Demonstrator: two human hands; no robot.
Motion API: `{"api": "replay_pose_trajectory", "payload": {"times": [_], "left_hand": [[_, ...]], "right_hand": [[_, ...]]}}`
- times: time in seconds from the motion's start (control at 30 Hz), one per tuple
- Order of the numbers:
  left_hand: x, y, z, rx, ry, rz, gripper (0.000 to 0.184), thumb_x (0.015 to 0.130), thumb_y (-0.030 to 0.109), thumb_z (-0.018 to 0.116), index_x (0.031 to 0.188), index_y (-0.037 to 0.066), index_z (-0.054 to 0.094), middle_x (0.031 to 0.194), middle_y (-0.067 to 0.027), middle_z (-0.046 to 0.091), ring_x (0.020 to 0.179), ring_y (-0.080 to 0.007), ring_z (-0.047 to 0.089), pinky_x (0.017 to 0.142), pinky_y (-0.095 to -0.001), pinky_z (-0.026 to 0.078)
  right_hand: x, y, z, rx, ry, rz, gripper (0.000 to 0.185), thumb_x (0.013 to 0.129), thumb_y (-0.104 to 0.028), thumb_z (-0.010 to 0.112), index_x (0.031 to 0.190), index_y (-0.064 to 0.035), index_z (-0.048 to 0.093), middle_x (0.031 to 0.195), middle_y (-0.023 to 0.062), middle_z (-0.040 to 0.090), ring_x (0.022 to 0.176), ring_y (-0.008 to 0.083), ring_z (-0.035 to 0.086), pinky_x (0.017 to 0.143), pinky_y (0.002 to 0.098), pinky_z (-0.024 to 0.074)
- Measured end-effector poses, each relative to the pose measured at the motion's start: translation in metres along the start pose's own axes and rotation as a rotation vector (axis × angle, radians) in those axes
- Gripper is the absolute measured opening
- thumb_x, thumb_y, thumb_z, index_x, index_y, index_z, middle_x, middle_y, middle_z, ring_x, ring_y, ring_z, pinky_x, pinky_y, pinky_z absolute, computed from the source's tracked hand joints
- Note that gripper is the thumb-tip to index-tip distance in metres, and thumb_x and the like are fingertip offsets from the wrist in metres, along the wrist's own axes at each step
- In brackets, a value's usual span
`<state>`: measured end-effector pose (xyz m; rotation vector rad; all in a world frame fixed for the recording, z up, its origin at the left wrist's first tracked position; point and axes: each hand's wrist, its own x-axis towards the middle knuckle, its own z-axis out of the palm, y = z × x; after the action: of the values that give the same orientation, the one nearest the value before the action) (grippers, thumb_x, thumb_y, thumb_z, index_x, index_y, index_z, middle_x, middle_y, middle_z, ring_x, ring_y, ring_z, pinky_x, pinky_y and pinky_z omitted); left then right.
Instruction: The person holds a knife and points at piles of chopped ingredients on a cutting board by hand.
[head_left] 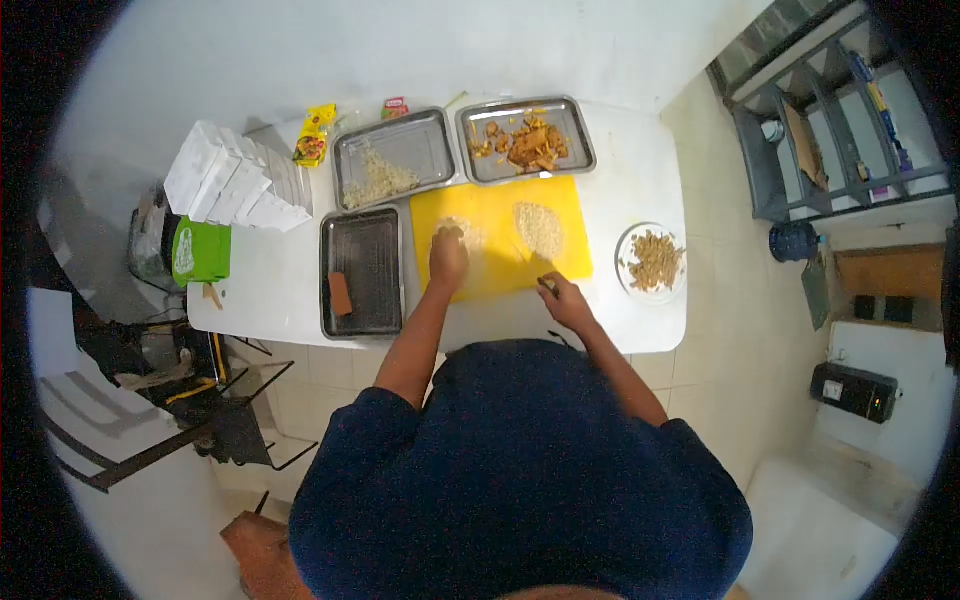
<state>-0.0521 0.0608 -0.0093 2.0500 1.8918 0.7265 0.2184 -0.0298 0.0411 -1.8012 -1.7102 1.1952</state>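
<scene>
My left hand [450, 258] is on the left half of a yellow cutting board [500, 275], its fingers curled over pale food pieces [472, 232]. Near the board's lower right edge, my right hand [568, 302] is closed round the dark handle of a knife [546, 284]. The blade is hard to make out; it seems to point up and left. Just beyond that hand, a flattened heap of finely chopped pale food [538, 230] lies on the board. How much the left fingers hold is hidden.
Behind the board stand a metal tray of pale shreds [380, 180] and a tray of orange-brown pieces [535, 142]. An oven tray [362, 235] holding a reddish-brown block [341, 294] is at left. A plate of brown pieces [655, 262] sits right; white boxes [235, 180] stand far left.
</scene>
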Motion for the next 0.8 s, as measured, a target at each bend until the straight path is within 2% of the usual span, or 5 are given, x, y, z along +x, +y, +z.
{"api": "replay_pose_trajectory", "payload": {"times": [0.1, 0.23, 0.53, 0.73, 0.8], "left_hand": [[0.000, -0.008, -0.005, -0.094, -0.024, -0.014, 0.014, 0.084, 0.009, 0.054, 0.092, 0.001, 0.062, 0.090, -0.0210, 0.060, 0.086, -0.0411, 0.056, 0.076, -0.0491, 0.046], [-0.001, -0.019, -0.003, -0.189, 0.058, -0.013, 0.016, 0.087, 0.016, 0.057, 0.087, 0.001, 0.064, 0.080, -0.0201, 0.062, 0.079, -0.0383, 0.058, 0.074, -0.0484, 0.046], [0.000, -0.025, -0.004, -0.138, 0.026, -0.086, 0.015, 0.081, 0.013, 0.064, 0.094, 0.005, 0.065, 0.084, -0.0142, 0.061, 0.085, -0.0336, 0.058, 0.077, -0.0455, 0.047], [0.014, -0.030, 0.002, 0.055, 0.082, 0.018, 0.021, 0.080, 0.016, 0.066, 0.099, 0.007, 0.067, 0.091, -0.0162, 0.059, 0.089, -0.0351, 0.058, 0.079, -0.0463, 0.048], [0.018, -0.026, 0.004, 0.047, 0.050, -0.065, 0.022, 0.079, 0.017, 0.068, 0.100, 0.008, 0.068, 0.093, -0.0168, 0.059, 0.091, -0.0361, 0.057, 0.079, -0.0463, 0.048]], "right_hand": [[-0.004, -0.004, -0.006, 0.000, -0.065, 0.058, 0.041, 0.091, -0.031, 0.060, 0.117, 0.0001, 0.055, 0.092, 0.0264, 0.066, 0.085, 0.0394, 0.066, 0.076, 0.0437, 0.0525], [-0.013, -0.014, -0.010, -0.026, -0.059, 0.061, 0.041, 0.091, -0.032, 0.059, 0.117, -0.0014, 0.055, 0.094, 0.0260, 0.066, 0.087, 0.0385, 0.066, 0.078, 0.0444, 0.0517], [-0.020, -0.021, -0.014, -0.098, -0.111, 0.114, 0.042, 0.091, -0.034, 0.057, 0.121, -0.0048, 0.053, 0.092, 0.0252, 0.067, 0.086, 0.0397, 0.066, 0.078, 0.0465, 0.0513], [-0.019, -0.015, -0.011, -0.127, -0.098, 0.126, 0.043, 0.091, -0.035, 0.058, 0.121, -0.0051, 0.053, 0.091, 0.0249, 0.067, 0.085, 0.0398, 0.066, 0.077, 0.0471, 0.0513], [-0.020, -0.015, -0.010, -0.124, -0.099, 0.107, 0.043, 0.091, -0.035, 0.057, 0.121, -0.0049, 0.053, 0.089, 0.0244, 0.067, 0.085, 0.0400, 0.066, 0.077, 0.0475, 0.0511]]}}
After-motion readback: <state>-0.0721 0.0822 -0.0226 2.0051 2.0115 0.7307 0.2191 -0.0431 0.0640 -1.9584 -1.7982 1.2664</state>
